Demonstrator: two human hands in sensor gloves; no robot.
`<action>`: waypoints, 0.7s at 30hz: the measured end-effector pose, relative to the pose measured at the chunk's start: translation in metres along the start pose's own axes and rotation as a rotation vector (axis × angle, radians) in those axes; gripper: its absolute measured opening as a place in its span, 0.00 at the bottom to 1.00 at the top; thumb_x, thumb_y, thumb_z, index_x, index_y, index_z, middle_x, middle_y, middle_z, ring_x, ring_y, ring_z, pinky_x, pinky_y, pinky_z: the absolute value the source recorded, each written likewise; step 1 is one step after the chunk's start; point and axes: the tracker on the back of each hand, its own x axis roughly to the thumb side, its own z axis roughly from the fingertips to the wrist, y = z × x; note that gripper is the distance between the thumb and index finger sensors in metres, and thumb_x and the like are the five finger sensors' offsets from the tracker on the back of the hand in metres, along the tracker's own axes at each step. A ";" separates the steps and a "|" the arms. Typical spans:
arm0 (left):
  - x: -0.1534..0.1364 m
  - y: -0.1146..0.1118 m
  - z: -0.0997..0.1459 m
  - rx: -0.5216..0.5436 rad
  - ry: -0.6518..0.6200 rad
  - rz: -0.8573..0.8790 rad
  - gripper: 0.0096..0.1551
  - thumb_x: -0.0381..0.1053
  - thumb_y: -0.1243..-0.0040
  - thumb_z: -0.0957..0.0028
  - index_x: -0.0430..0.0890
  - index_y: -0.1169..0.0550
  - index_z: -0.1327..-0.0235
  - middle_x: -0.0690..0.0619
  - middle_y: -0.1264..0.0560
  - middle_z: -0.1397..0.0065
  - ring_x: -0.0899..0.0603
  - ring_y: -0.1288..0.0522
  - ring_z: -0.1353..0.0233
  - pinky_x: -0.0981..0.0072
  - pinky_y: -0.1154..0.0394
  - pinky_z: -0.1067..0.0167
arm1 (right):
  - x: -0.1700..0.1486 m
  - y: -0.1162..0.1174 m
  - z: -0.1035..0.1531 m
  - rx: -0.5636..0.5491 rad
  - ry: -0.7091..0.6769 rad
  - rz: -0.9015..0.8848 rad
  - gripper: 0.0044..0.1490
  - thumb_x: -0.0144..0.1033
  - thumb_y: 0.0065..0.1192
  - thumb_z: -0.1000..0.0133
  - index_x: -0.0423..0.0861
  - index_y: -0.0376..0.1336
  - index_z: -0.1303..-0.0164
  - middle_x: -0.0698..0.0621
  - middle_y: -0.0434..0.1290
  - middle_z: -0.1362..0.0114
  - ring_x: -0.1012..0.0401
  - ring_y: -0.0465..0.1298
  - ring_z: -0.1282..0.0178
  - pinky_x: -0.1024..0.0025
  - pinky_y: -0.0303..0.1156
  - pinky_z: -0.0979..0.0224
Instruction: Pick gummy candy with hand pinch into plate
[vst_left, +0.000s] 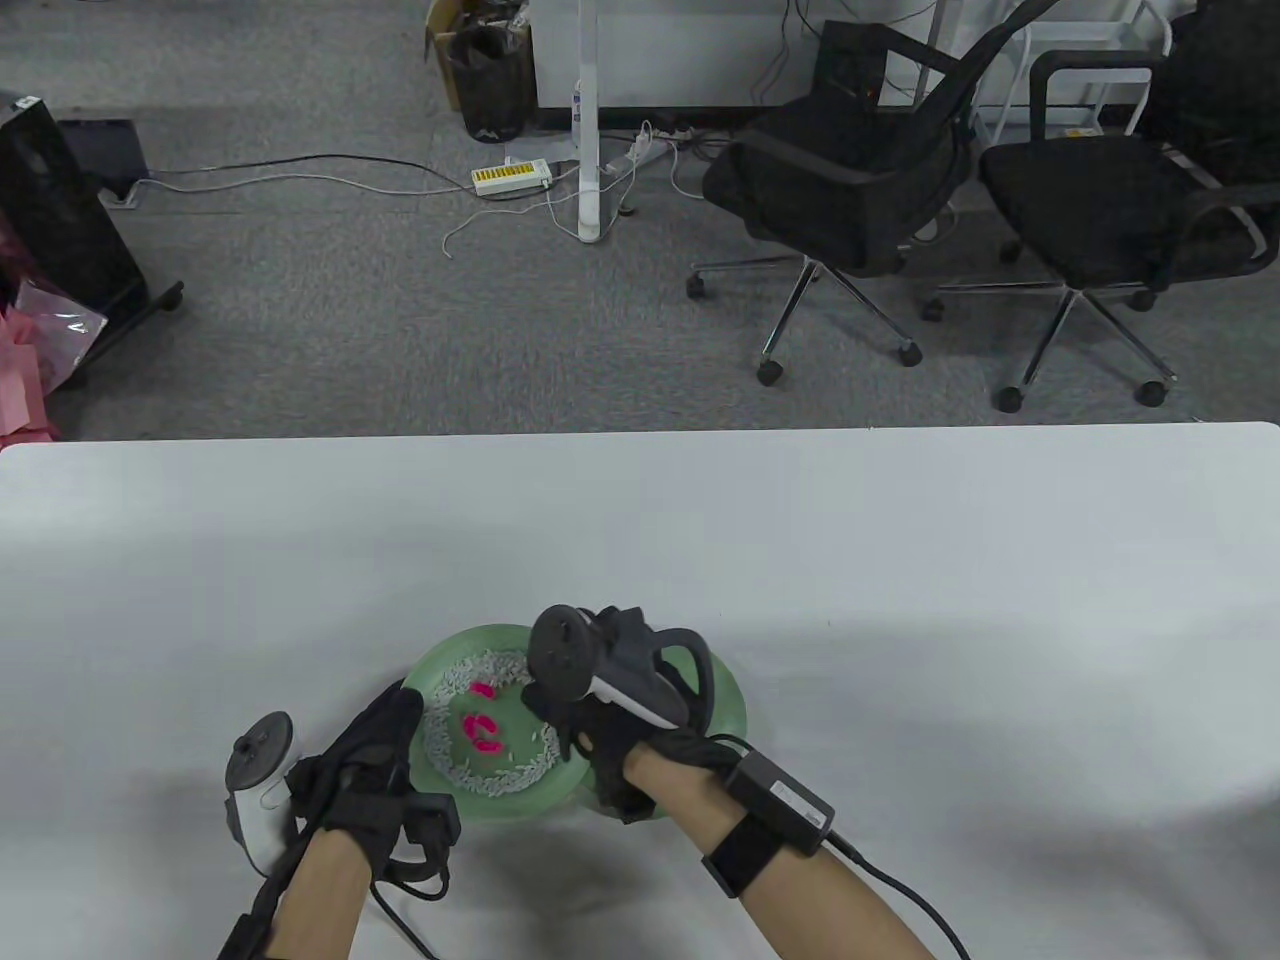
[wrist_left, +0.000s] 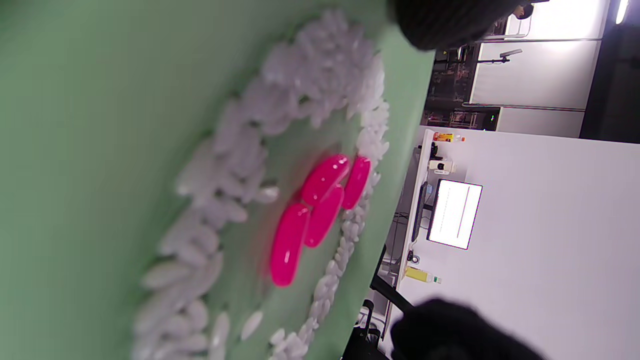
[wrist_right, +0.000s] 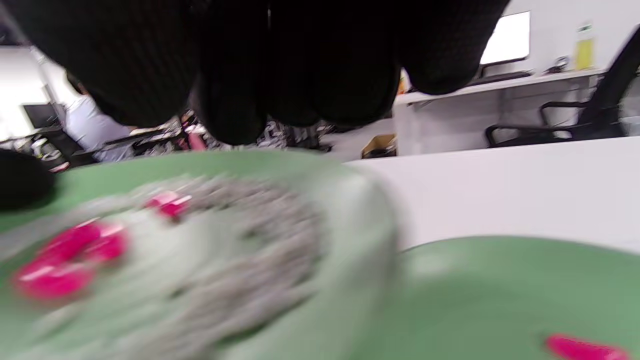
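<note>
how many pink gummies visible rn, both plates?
5. Four on the rice-ringed plate: a cluster of three plus one beside it. One on the second plate, near edge. The right hand may hide more.

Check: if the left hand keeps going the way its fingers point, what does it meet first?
Likely the white rice-like grains ringing the near green plate; the left hand already reaches the rim. Pink gummies lie beyond. Height unclear.

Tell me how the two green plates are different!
The left plate holds a ring of white grains with several pink gummies in the middle. The right plate shows no grains, only one pink gummy near the edge of the right wrist view. The left plate overlaps the right plate's rim and shows clearly from above; the right hand mostly hides the right plate. Both are round and pale green.
</note>
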 end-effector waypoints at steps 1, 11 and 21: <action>0.000 0.000 0.000 0.002 0.001 -0.001 0.34 0.60 0.44 0.50 0.51 0.25 0.29 0.46 0.14 0.42 0.39 0.08 0.58 0.54 0.15 0.57 | 0.014 0.006 0.002 0.024 -0.031 0.050 0.28 0.51 0.74 0.60 0.55 0.77 0.50 0.57 0.76 0.36 0.54 0.76 0.38 0.50 0.70 0.29; -0.001 0.001 -0.001 0.001 0.009 0.012 0.34 0.60 0.44 0.50 0.51 0.25 0.29 0.46 0.14 0.42 0.39 0.08 0.58 0.54 0.15 0.57 | 0.052 0.026 0.010 -0.028 -0.105 0.225 0.24 0.48 0.78 0.62 0.56 0.79 0.56 0.58 0.78 0.40 0.55 0.77 0.40 0.50 0.71 0.30; 0.000 0.001 0.002 0.023 0.020 0.002 0.35 0.60 0.44 0.50 0.51 0.25 0.29 0.46 0.14 0.42 0.40 0.08 0.59 0.54 0.14 0.58 | 0.065 0.037 0.015 -0.044 -0.157 0.297 0.27 0.48 0.78 0.63 0.54 0.78 0.54 0.58 0.78 0.39 0.55 0.77 0.40 0.49 0.71 0.29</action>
